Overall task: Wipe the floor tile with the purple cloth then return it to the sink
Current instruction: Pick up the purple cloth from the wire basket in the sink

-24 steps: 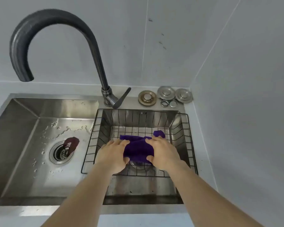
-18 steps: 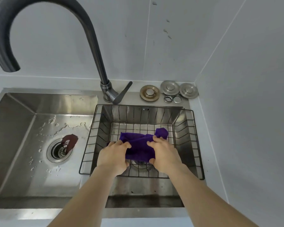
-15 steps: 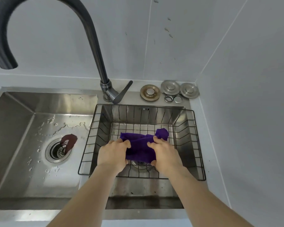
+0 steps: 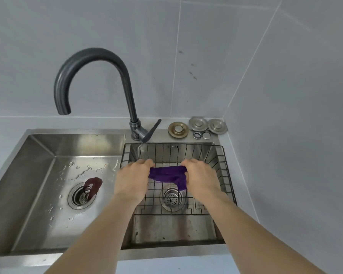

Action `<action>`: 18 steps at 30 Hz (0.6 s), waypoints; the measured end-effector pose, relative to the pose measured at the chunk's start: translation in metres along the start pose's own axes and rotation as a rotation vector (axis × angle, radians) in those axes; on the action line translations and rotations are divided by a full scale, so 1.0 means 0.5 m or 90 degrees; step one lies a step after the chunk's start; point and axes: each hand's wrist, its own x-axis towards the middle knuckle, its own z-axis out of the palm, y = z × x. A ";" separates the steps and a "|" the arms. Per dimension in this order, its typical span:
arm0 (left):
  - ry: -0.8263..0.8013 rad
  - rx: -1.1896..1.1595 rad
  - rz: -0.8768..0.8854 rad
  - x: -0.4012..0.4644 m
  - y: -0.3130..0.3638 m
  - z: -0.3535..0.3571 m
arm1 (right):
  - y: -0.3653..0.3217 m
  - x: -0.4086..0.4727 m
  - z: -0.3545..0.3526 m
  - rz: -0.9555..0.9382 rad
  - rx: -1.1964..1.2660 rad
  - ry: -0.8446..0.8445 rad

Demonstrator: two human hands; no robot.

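Purple cloth point(image 4: 169, 176) stretches between my two hands above the black wire basket point(image 4: 225, 171), which sits in the right basin of the stainless steel sink point(image 4: 38, 171). My left hand point(image 4: 132, 179) pinches the cloth's left end, its fingers point(image 4: 145, 162) clenched over the top edge; my right hand point(image 4: 202, 179) grasps the right end in the same way, and a loose corner of the fabric hangs down beside that palm. The cloth is lifted clear of the basket floor, so the wire grid and the round perforated strainer point(image 4: 171, 197) under it show through below the fabric. Both my forearms reach in from the near edge of the sink. In the left basin, water droplets point(image 4: 83, 171) are scattered over the steel, and a dark reddish-brown scrap point(image 4: 93, 184) lies at the right rim of the drain point(image 4: 81, 195) there; I cannot tell what it is. A dark grey gooseneck faucet point(image 4: 99, 56) rises from the far ledge between the basins, its spout curving to the left over the left basin, with its lever handle point(image 4: 151, 130) pointing up to the right. On the far right of the ledge, near the corner of the pale tiled wall point(image 4: 206, 56), lie a brass-coloured drain ring point(image 4: 178, 129), two silver drain covers point(image 4: 207, 125) side by side, and two small metal rings point(image 4: 201, 135) just in front of them.
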 end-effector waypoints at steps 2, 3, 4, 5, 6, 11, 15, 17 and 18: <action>0.018 0.003 0.009 -0.015 -0.006 -0.054 | -0.028 -0.015 -0.047 -0.008 0.001 0.011; 0.029 0.004 0.013 -0.025 -0.011 -0.081 | -0.044 -0.025 -0.070 -0.011 0.003 0.020; 0.039 0.007 0.018 -0.037 -0.015 -0.108 | -0.059 -0.037 -0.092 -0.015 0.005 0.030; 0.052 0.013 0.024 -0.049 -0.020 -0.134 | -0.075 -0.051 -0.113 -0.018 0.007 0.040; 0.062 0.017 0.028 -0.064 -0.025 -0.161 | -0.093 -0.067 -0.133 -0.022 0.006 0.051; 0.119 0.012 0.059 -0.161 -0.054 -0.280 | -0.183 -0.170 -0.220 -0.017 -0.015 0.109; 0.139 0.012 0.086 -0.258 -0.079 -0.349 | -0.253 -0.276 -0.263 -0.001 -0.011 0.133; 0.155 0.004 0.098 -0.306 -0.091 -0.376 | -0.285 -0.327 -0.279 0.008 -0.012 0.146; 0.161 -0.002 0.101 -0.329 -0.097 -0.388 | -0.298 -0.351 -0.285 0.012 -0.014 0.149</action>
